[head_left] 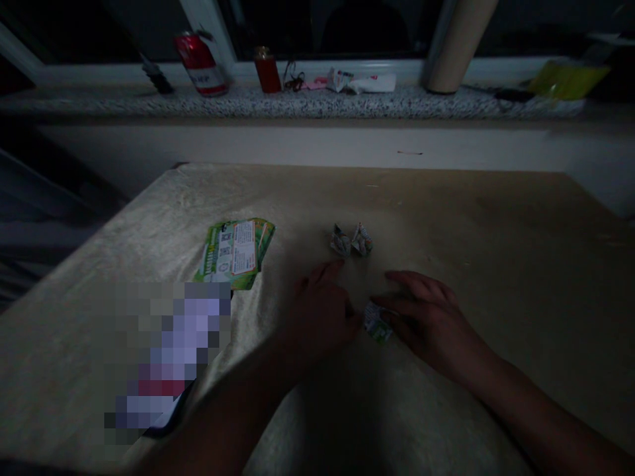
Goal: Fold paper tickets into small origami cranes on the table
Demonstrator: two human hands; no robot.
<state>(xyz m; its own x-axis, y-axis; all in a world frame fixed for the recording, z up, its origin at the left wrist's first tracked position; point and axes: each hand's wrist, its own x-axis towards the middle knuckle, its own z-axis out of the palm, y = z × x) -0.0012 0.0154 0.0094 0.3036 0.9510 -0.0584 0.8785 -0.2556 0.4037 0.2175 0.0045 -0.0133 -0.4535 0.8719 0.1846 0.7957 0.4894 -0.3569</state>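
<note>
Between my two hands is a small folded piece of printed paper (376, 322), green and white, lying low over the table. My right hand (431, 317) pinches its right side between thumb and forefinger, with the other fingers stretched forward. From the other side, the curled fingers and thumb of my left hand (322, 311) close at its left edge; shadow partly hides their grip. Just beyond my hands, two small folded paper shapes (340, 240) with pointed corners stand side by side.
A stack of green printed cards (231, 254) lies left on the cloth-covered table (471, 218). Nearer me is a phone-like device (173, 410), mostly blurred out. Along the speckled windowsill (317, 109) stand a red can (201, 66), a small red bottle (268, 71) and a cardboard tube (459, 46).
</note>
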